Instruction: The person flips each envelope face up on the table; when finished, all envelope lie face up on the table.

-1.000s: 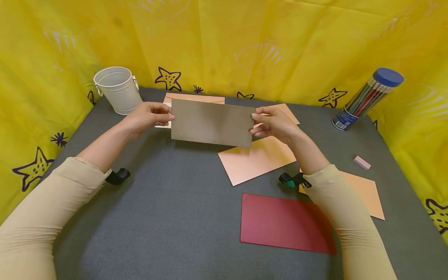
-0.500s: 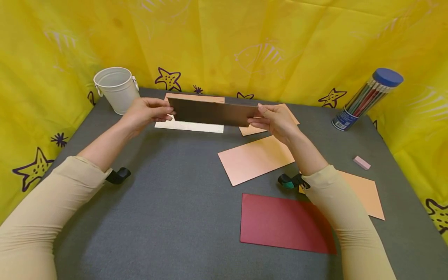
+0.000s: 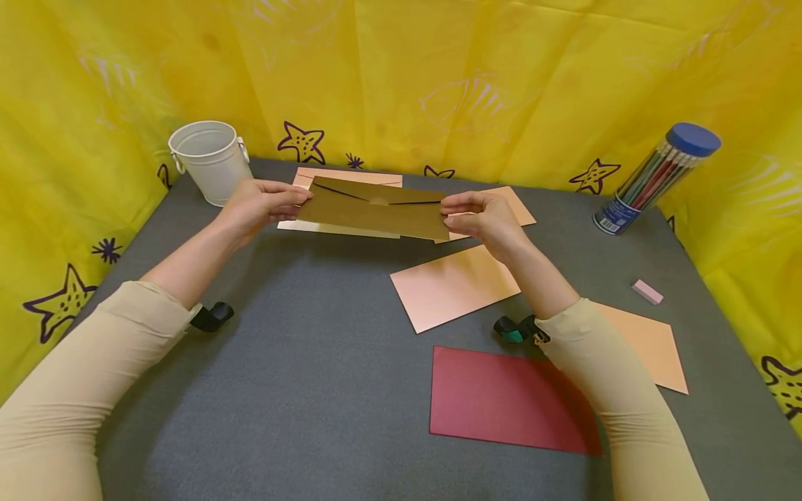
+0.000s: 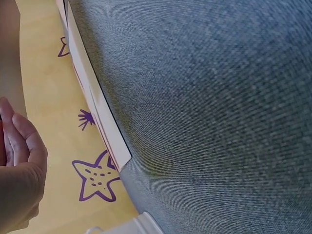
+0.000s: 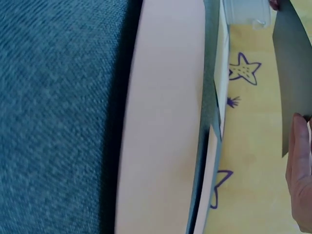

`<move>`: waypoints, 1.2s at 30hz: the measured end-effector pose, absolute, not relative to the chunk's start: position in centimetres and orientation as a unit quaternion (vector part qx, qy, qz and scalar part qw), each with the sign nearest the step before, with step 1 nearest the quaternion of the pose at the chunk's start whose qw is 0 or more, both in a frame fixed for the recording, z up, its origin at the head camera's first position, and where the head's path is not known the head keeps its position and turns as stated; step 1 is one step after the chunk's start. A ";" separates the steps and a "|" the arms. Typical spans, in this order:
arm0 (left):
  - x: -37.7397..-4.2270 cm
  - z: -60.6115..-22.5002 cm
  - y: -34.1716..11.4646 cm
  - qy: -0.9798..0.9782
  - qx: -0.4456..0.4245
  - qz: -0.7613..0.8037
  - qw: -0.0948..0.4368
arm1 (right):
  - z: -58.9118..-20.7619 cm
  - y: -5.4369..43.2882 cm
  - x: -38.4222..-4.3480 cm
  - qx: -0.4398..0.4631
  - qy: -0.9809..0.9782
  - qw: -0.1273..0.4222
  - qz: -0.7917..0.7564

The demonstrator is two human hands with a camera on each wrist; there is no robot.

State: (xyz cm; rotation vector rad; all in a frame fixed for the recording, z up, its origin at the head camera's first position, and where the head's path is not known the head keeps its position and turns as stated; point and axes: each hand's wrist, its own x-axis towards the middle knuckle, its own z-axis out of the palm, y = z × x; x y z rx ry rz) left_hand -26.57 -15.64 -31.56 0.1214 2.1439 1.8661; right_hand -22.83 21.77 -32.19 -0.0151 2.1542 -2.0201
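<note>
A brown-gold envelope [image 3: 376, 219] is held above the far part of the table in the head view, its pointed flap side facing up. My left hand [image 3: 253, 209] pinches its left end between thumb and fingers. At the opposite end, my right hand [image 3: 491, 223] grips the edge. Beneath it lies a pale envelope [image 3: 344, 175], partly covered. A peach envelope [image 3: 516, 202] is behind my right hand, and a pinkish one [image 3: 447, 292] lies nearer. In the right wrist view, the held envelope [image 5: 295, 73] appears as a dark sheet.
A white bucket [image 3: 213, 167] stands at the back left. On the right are a pencil tube [image 3: 654, 181] with a blue lid and a pink eraser [image 3: 648, 291]. A red envelope [image 3: 501, 396] lies in front; an orange one [image 3: 651, 348] is partly under my right sleeve.
The held envelope has turned over, from its plain side through a narrow, dark, edge-on view to its flap side. My right fingers have shifted on its end; the other envelopes stay put.
</note>
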 end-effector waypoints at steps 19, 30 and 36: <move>-27.7 -32.6 -17.4 0.815 0.054 0.546 0.186 | -33.1 18.4 -23.7 0.045 0.768 0.114 -0.628; -28.2 -33.6 -19.0 0.850 0.049 0.491 0.186 | -33.8 16.6 -24.0 0.035 0.740 0.204 -0.640; -28.6 -33.7 -19.3 0.882 0.047 0.427 0.196 | -34.1 16.0 -23.9 0.042 0.730 0.228 -0.643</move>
